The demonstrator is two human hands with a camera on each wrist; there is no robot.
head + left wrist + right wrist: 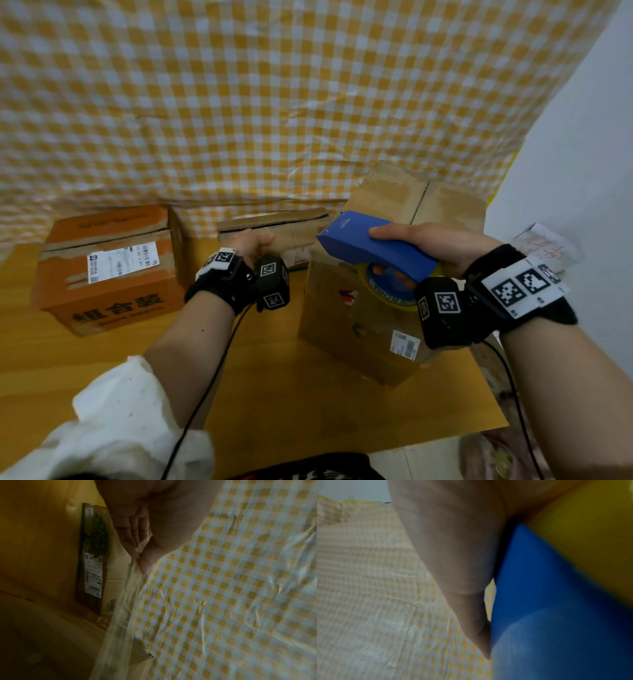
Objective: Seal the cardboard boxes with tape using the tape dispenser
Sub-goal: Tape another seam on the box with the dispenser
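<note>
My right hand (421, 243) grips a blue tape dispenser (373, 245) above a tall brown cardboard box (356, 329); its thumb lies along the top. The yellowish tape roll (387, 291) sits under the blue cover. In the right wrist view the thumb (464, 563) presses against the blue dispenser (547, 601), beside the yellow roll (590, 534). My left hand (255, 241) is to the dispenser's left. In the left wrist view its fingertips (139, 559) pinch the end of a clear tape strip (123, 601). The box's top flaps (397, 195) are folded down.
An orange box (109, 274) with a white label stands at the left of the wooden table (274, 394). A flat brown box (291, 228) lies at the back, its label side (94, 573) facing the left wrist camera. A yellow checked cloth (274, 102) hangs behind. A white wall (589, 137) is right.
</note>
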